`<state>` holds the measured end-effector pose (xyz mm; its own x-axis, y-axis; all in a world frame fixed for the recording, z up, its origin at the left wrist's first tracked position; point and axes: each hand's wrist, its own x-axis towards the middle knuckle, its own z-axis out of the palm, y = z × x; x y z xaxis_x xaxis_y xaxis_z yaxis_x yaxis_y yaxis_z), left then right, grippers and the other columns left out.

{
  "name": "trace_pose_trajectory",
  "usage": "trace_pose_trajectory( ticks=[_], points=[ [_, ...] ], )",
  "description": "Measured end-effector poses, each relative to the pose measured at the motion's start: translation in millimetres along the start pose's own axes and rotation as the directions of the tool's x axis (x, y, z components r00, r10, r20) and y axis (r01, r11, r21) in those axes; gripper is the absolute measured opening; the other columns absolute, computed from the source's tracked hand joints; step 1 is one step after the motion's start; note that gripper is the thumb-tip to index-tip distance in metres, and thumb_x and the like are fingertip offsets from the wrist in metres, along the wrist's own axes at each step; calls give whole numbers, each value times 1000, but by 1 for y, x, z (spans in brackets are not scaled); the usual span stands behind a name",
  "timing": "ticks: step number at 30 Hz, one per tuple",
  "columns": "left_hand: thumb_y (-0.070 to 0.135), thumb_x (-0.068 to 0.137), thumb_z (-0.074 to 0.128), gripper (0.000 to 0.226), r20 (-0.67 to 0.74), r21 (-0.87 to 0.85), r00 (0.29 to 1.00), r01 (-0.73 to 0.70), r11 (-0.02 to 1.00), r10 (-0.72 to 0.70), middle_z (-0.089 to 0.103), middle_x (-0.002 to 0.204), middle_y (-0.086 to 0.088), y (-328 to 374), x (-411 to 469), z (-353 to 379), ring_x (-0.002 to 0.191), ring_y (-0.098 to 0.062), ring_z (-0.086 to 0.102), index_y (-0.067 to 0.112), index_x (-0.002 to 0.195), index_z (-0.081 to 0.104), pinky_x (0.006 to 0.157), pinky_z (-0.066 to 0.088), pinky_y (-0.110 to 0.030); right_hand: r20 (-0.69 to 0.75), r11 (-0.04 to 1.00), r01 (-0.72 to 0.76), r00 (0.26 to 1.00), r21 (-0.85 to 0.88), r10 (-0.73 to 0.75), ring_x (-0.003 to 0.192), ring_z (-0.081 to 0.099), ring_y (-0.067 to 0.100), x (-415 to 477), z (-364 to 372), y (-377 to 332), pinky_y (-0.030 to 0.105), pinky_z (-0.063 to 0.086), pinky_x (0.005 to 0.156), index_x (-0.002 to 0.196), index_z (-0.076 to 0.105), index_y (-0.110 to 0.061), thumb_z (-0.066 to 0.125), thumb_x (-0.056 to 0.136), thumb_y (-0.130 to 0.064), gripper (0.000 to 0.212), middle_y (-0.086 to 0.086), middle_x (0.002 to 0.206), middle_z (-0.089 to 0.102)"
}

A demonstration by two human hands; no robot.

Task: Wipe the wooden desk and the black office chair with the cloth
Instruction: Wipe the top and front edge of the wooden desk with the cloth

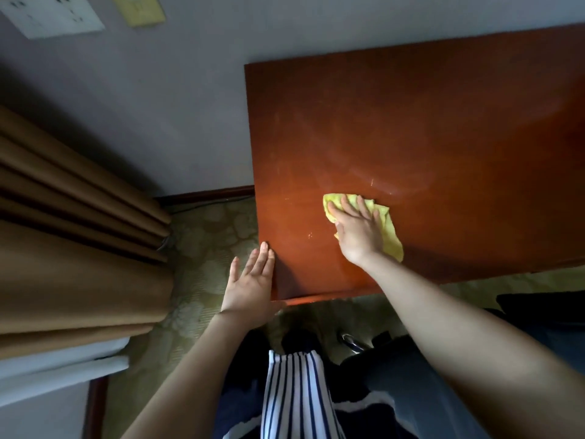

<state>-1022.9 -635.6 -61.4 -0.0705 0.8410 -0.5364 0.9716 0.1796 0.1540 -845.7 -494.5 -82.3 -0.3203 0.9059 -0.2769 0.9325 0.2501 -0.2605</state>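
Observation:
The reddish-brown wooden desk (427,128) fills the upper right, its top bare and glossy with faint streaks. A yellow cloth (391,236) lies flat on its near left part. My right hand (357,229) presses on the cloth with straight, spread fingers. My left hand (251,283) is flat with straight fingers at the desk's near left corner, touching its left edge. A dark shape (544,312) at the right edge below the desk may be the black office chair; only a small part shows.
Brown curtains (72,248) hang at the left, close to the desk's left side. Patterned carpet (205,248) covers the gap between them. A grey wall (152,106) with a socket plate (47,14) rises behind. A metal object (351,342) lies on the floor below the desk.

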Motion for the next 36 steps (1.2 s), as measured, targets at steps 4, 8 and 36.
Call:
trace_pose_trajectory(
  ticks=[4, 8, 36],
  points=[
    [43, 91, 54, 75, -14, -225, 1000, 16, 974, -20, -2, 158, 18, -17, 3, -2, 146, -12, -8, 31, 152, 10, 112, -14, -50, 8, 983, 181, 983, 18, -181, 147, -6, 17, -19, 22, -51, 39, -9, 117, 149, 19, -39, 31, 103, -21, 51, -13, 158, 6],
    [21, 93, 55, 37, -235, -417, 968, -17, 909, -90, 43, 145, 8, -27, 12, -13, 140, -15, 30, 23, 130, 54, 115, 6, -48, 13, 926, 376, 926, 29, -376, 147, 3, 16, -50, 40, -74, 37, -8, 117, 144, 37, -36, 33, 103, -25, 43, -13, 157, 17],
    [25, 99, 42, 62, -87, -479, 991, 51, 876, -105, 8, 160, 1, -114, 109, -100, 146, -20, 9, 22, 152, 11, 116, 2, -44, 107, 947, 311, 947, -84, -302, 145, -15, 13, 128, 4, -129, 36, -13, 116, 148, 7, -45, 26, 104, -27, 52, -17, 158, -8]
  ],
)
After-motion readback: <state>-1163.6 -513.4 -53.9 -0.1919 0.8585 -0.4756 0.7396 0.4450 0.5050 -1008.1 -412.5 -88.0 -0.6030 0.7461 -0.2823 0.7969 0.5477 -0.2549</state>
